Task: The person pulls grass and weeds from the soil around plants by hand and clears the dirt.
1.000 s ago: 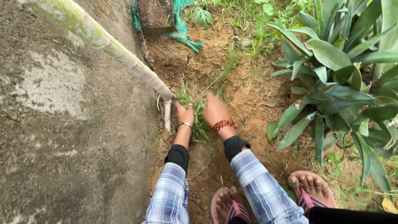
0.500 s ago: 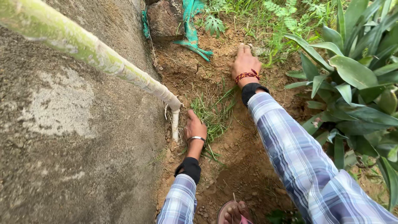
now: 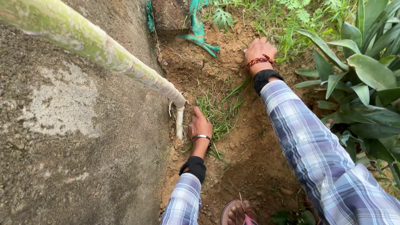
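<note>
My left hand (image 3: 200,126), with a metal bangle on the wrist, is closed around the base of a small grass clump (image 3: 221,110) growing in brown soil (image 3: 254,154). It sits right beside the lower end of a white pipe (image 3: 179,121). My right hand (image 3: 259,51), with a red thread band on the wrist, reaches far forward. It lies palm down on the loose soil near the top of the dug patch, fingers spread a little, nothing visible in it. Both arms wear blue checked sleeves with black cuffs.
A rough concrete wall (image 3: 75,137) fills the left side, with a mossy green-white pipe (image 3: 91,41) slanting down across it. A teal strip (image 3: 199,33) and a stone (image 3: 171,16) lie at the top. Broad-leaved plants (image 3: 366,79) crowd the right. My sandalled foot (image 3: 238,213) is at the bottom.
My right hand left the grass clump and moved forward and right onto bare soil. My left hand stayed at the grass by the pipe end. The view leaned forward.
</note>
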